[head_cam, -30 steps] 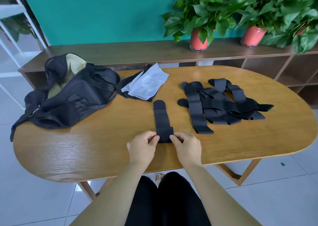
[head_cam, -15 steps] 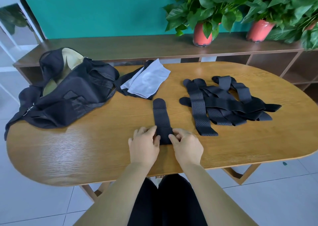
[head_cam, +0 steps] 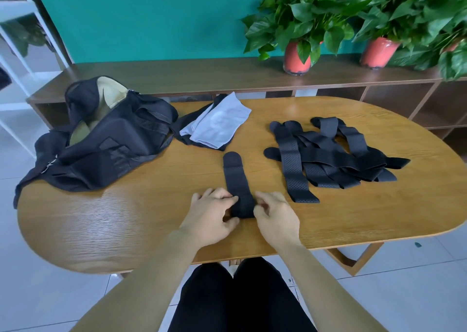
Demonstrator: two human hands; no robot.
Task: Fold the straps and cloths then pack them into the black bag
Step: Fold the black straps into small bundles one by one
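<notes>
Head view, left hand [head_cam: 211,216] and right hand [head_cam: 274,218] each pinching rolled end of black strap [head_cam: 238,184], grip holding it on table [head_cam: 126,220]

Inside the black bag [head_cam: 108,142] little shows; the rightmost plant [head_cam: 451,59] is cropped.

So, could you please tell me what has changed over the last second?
The left hand and right hand have rolled the near end of the strap forward, away from the person, and still grip the roll. The strap pile, cloths and black bag have not moved.
</notes>
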